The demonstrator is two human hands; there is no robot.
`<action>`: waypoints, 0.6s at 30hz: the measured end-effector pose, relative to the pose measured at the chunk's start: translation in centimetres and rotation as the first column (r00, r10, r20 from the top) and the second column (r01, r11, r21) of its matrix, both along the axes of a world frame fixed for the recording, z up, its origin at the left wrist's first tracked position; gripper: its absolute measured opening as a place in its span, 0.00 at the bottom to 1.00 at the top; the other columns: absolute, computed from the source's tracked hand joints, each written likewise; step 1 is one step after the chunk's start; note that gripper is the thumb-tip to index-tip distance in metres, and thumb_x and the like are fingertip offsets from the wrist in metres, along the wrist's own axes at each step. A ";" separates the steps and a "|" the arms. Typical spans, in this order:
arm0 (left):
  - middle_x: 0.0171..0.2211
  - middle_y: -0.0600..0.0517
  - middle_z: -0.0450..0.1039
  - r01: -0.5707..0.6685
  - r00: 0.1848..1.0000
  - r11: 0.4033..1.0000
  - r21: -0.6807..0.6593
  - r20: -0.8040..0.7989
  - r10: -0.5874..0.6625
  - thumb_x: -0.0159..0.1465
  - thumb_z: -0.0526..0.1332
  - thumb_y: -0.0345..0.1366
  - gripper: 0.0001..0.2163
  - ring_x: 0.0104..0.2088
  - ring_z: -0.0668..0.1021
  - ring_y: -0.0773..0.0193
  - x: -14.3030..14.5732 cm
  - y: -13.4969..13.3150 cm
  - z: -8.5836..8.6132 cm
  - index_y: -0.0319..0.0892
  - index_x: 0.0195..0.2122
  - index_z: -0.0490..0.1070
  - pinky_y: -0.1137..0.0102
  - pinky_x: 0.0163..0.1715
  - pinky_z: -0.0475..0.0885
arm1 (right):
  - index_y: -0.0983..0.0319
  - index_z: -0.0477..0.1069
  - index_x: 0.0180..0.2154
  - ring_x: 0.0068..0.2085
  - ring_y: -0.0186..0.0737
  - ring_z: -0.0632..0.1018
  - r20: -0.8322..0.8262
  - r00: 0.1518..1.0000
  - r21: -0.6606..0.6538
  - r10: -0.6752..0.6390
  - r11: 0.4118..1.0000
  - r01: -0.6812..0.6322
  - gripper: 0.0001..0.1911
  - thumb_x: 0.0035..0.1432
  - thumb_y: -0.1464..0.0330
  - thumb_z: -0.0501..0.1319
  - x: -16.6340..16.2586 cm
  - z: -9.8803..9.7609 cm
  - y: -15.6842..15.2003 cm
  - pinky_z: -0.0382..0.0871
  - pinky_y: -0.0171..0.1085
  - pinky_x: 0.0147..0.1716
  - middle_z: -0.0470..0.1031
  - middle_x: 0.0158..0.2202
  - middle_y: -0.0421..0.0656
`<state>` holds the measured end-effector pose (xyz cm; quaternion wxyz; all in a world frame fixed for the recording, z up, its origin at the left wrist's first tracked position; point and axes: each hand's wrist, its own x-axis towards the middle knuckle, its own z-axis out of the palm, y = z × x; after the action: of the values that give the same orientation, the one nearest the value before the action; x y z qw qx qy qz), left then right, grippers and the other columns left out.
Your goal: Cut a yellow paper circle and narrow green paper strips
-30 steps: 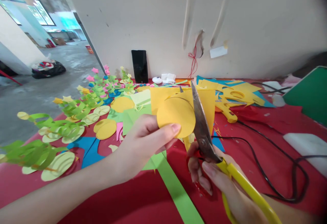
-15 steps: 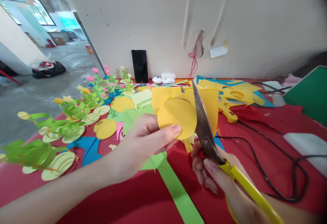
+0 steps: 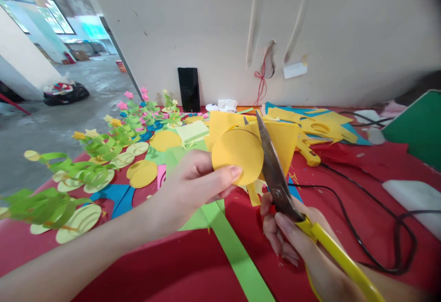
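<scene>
Between the thumb and fingers of my left hand (image 3: 203, 178) is a piece of yellow paper (image 3: 237, 155), its near part cut to a round edge. The uncut part of the sheet spreads out behind the circle. My right hand (image 3: 292, 233) is closed around yellow-handled scissors (image 3: 279, 178). Their blades point up and away, parted, with the paper's right side between them at the circle's edge. The far blade is mostly hidden behind the paper; only its tip shows. A long green paper strip (image 3: 237, 251) lies below my hands on the red tabletop (image 3: 138, 265).
Green spiral paper decorations (image 3: 65, 164) with star tops line the left side. Yellow paper discs (image 3: 141, 173) lie nearby. A black phone (image 3: 189, 89) leans on the wall. To the right are a yellow glue gun (image 3: 308, 152), its black cable (image 3: 344, 210), yellow scraps (image 3: 320, 125) and a green board (image 3: 416, 127).
The yellow paper has turned and tilted slightly in my left hand, its uncut part shifting. The scissor tips have moved a little to the left along the circle's edge.
</scene>
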<state>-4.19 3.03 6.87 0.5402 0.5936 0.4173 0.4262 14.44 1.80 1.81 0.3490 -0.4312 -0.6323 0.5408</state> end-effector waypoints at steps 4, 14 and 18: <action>0.17 0.59 0.49 0.001 1.000 1.000 0.010 -0.003 -0.001 0.61 0.54 0.36 0.16 0.17 0.53 0.74 0.0 0.2 -0.1 0.40 0.17 0.53 0.73 0.16 0.47 | 0.61 0.61 0.33 0.13 0.26 0.56 -0.008 1.000 -0.004 -0.013 1.000 0.013 0.09 0.58 0.64 0.47 -0.1 -0.1 0.0 0.50 0.28 0.12 0.58 0.13 0.35; 0.17 0.57 0.56 -0.096 0.989 0.989 0.112 -0.100 0.107 0.61 0.54 0.37 0.14 0.19 0.60 0.72 0.0 0.1 -0.1 0.40 0.18 0.66 0.74 0.19 0.54 | 0.61 0.62 0.32 0.14 0.27 0.57 -0.001 0.999 -0.015 -0.052 0.999 0.052 0.10 0.57 0.63 0.48 -0.3 0.6 -0.3 0.52 0.29 0.13 0.58 0.13 0.35; 0.16 0.57 0.58 -0.150 0.984 0.981 0.126 -0.077 0.160 0.60 0.54 0.37 0.15 0.17 0.59 0.72 0.1 0.2 -0.1 0.40 0.17 0.64 0.74 0.17 0.52 | 0.61 0.62 0.31 0.14 0.28 0.57 0.018 0.999 -0.010 -0.048 0.999 0.048 0.10 0.58 0.63 0.48 -0.2 0.5 -0.2 0.51 0.29 0.13 0.58 0.13 0.35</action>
<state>-4.10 3.20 6.74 0.4501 0.6086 0.4593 0.4649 14.23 1.55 2.32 0.3541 -0.4528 -0.6219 0.5319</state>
